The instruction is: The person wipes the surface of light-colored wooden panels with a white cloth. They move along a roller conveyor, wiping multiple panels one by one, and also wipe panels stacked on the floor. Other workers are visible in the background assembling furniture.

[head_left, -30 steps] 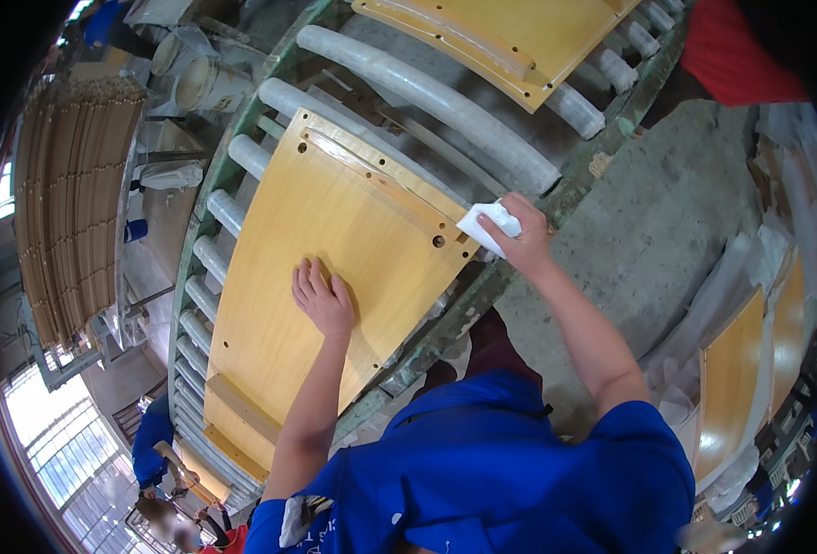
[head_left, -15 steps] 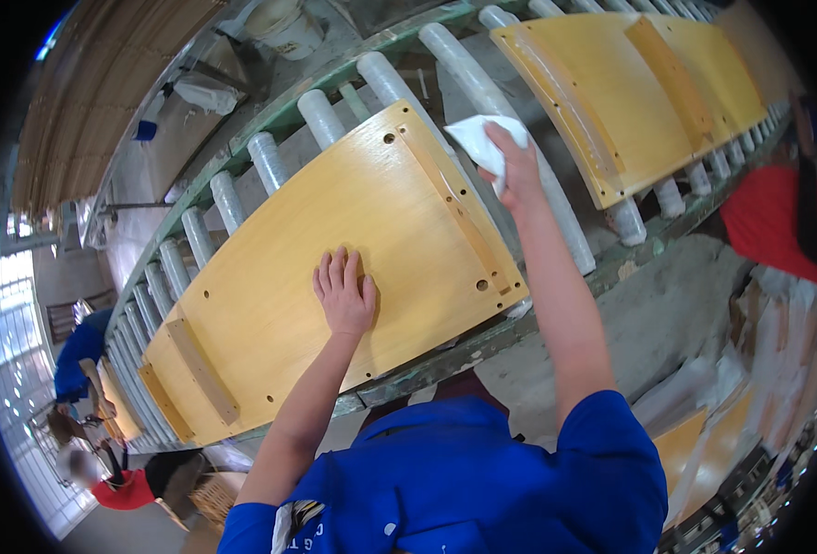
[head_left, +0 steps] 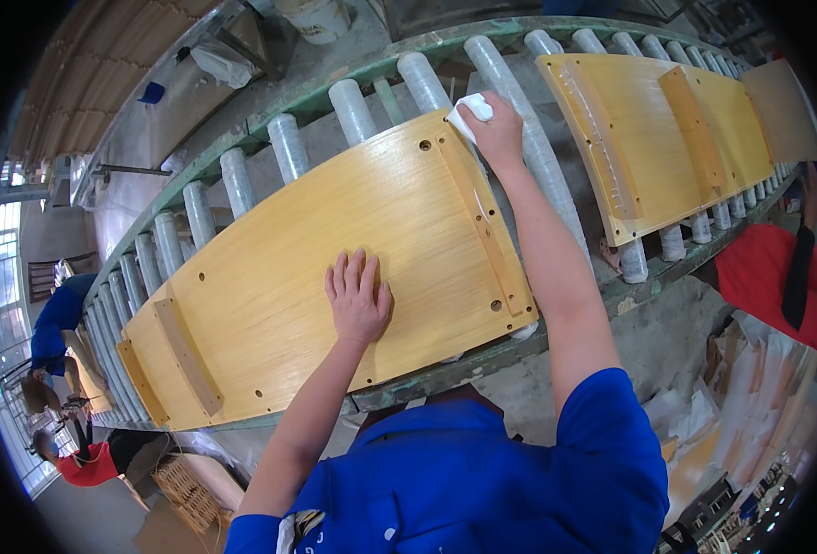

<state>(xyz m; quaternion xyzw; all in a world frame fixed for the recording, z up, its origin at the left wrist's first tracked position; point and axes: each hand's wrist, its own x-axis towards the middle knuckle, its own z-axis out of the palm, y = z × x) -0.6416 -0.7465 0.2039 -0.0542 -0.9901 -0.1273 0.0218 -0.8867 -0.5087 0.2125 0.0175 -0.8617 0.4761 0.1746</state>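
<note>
A varnished yellow wooden panel (head_left: 279,295) with drilled holes lies before me on a roller conveyor. Wooden strips (head_left: 187,355) are fixed across it near both ends. My left hand (head_left: 358,300) rests flat on the middle of the panel, fingers spread. At the panel's far right corner, my right hand (head_left: 498,129) is closed on a white cloth (head_left: 470,113). The cloth is bunched at the panel's edge; its underside is hidden by the hand.
Plastic-wrapped rollers (head_left: 353,111) run in a green frame beneath the panel. A second yellow panel (head_left: 648,138) lies to the right, with a brown board (head_left: 782,111) beyond. People work at the left (head_left: 57,332) and right (head_left: 768,277). A bucket (head_left: 316,18) stands behind.
My right hand has brought the cloth from above the gap between panels to the near panel's far right corner. My left hand still lies on the panel. The view has shifted slightly.
</note>
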